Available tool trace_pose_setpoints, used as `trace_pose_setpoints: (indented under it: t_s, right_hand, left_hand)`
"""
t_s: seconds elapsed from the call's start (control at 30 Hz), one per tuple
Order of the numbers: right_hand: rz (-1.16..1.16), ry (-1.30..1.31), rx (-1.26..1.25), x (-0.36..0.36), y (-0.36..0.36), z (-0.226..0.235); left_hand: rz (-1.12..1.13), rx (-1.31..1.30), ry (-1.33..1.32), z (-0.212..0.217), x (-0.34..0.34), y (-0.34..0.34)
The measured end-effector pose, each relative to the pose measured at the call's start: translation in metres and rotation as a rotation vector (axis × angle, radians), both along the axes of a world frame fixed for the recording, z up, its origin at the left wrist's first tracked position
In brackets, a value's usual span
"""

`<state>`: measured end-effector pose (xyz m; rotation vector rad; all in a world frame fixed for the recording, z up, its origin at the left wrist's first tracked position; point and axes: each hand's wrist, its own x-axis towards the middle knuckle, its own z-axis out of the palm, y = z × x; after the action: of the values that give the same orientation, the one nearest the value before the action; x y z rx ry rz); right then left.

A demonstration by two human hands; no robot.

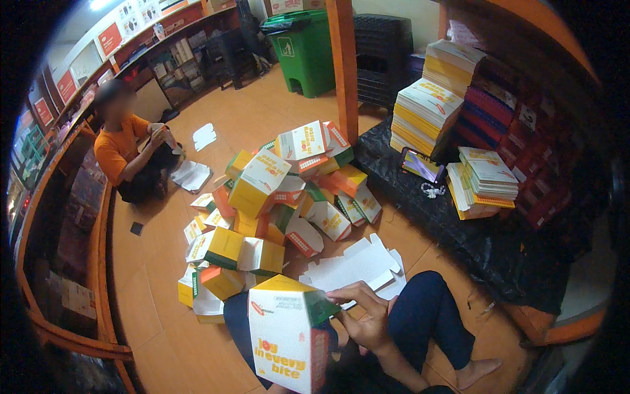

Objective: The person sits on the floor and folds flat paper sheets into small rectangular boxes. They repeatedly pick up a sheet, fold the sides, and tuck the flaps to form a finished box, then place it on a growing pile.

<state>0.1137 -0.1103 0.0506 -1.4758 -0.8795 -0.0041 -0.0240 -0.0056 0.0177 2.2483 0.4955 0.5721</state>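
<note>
A white, yellow and green cardboard food box [282, 341], partly folded into shape, is held up in front of my lap. My right hand [364, 318] reaches in from the lower right, its fingers closed on the green corner panel near the box's top. My left hand does not show; the box may be hiding it. Flat white box blanks [357, 262] lie on the floor just beyond my right hand. Past the held box rises a loose heap of folded boxes [259, 180] in white, yellow, green and orange.
Stacks of flat blanks [426, 108] and a propped phone [423, 165] sit on black sheeting [485, 262] at the right. An orange post [343, 72] stands beside a green bin [300, 56]. At far left, a co-worker [125, 148] sits handling white sheets.
</note>
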Motion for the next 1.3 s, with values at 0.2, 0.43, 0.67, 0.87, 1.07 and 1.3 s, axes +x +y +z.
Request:
trace_pose_setpoints:
  t_s: [0.2,0.43,0.67,0.87,1.07,1.3]
  right_hand:
    - [0.081,-0.052,-0.089,-0.002,-0.001,0.000]
    - [-0.143,-0.221,-0.086,0.002,0.004,-0.018]
    - [-0.049,-0.351,-0.068,0.009,0.005,-0.025]
    - [0.046,-0.413,-0.113,0.013,-0.002,-0.019]
    - [0.087,-0.171,-0.120,0.019,-0.009,-0.018]
    - [0.183,0.611,0.058,0.057,-0.031,-0.021]
  left_hand:
    - [0.044,0.339,0.174,-0.004,0.001,-0.003]
    - [0.060,-0.639,-0.129,0.004,0.026,-0.015]
    - [0.172,-1.038,-0.353,-0.012,0.034,-0.016]
    - [0.138,-1.447,-0.592,-0.007,0.038,-0.006]
    - [0.132,-1.189,-0.503,-0.009,0.040,0.001]
    - [-0.319,-0.575,-0.092,-0.025,0.019,0.038]
